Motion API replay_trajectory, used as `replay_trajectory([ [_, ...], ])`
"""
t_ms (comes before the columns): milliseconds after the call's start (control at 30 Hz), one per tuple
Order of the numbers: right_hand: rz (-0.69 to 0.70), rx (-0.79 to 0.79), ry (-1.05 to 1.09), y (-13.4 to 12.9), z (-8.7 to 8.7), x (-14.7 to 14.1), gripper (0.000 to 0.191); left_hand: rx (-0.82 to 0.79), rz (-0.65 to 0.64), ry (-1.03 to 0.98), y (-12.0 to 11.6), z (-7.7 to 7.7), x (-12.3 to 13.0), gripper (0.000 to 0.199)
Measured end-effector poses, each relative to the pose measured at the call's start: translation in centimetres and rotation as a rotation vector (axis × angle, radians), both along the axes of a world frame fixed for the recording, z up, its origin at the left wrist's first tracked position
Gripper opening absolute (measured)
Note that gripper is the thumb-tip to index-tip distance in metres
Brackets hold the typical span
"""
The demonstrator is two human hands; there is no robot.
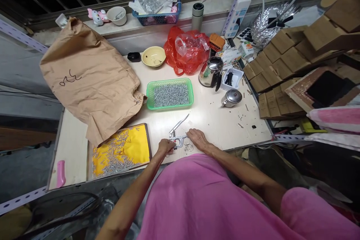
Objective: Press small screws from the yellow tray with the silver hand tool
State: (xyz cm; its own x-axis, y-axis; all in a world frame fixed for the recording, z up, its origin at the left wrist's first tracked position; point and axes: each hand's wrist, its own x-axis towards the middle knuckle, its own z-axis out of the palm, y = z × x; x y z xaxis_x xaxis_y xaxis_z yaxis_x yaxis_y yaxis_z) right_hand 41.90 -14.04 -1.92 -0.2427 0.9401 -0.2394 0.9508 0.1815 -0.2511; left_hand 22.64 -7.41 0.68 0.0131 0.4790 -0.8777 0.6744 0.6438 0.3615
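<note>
My left hand (pixel 166 146) is closed at the left end of a small metal hand tool (pixel 180 141), near the table's front edge. The tool has a ring-like opening, a spring and a long thin lever (pixel 180 123) that slants up to the right. My right hand (pixel 198 138) has its fingers together on the tool's right arm. Beyond the tool stands a green basket (pixel 150 97) full of small metal pins (pixel 171 95). More pins lie scattered on a yellow sheet (pixel 140 144) left of my left hand.
A large brown paper bag (pixel 95 78) leans at the left, with a pink handle (pixel 61 173) in front. Behind are a yellow bowl (pixel 153 57), red plastic bag (pixel 185 52) and kettle (pixel 211 72). A metal cup (pixel 232 98) and stacked cardboard boxes (pixel 289 52) stand right.
</note>
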Motion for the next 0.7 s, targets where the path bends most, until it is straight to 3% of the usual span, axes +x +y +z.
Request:
replay_trajectory([
  [167,0.0,-0.016,0.034,1.0,1.2,0.5,0.019,-0.007,0.028,-0.037,0.0,0.2,0.0,0.022],
  [333,0.051,0.003,0.058,4.1,1.8,1.6,0.089,-0.005,0.009,-0.004,-0.2,0.4,0.0,0.022],
  [433,0.12,-0.041,0.026,5.9,1.8,1.9,0.106,-0.003,0.007,-0.006,-0.2,0.4,0.0,0.023],
  [533,0.169,-0.036,-0.004,6.7,1.9,1.7,0.102,0.002,0.029,-0.009,-0.2,0.3,0.0,0.022],
  [700,0.187,0.009,-0.059,6.0,2.1,1.3,0.079,-0.007,0.049,-0.016,-0.4,0.1,-0.3,0.021],
])
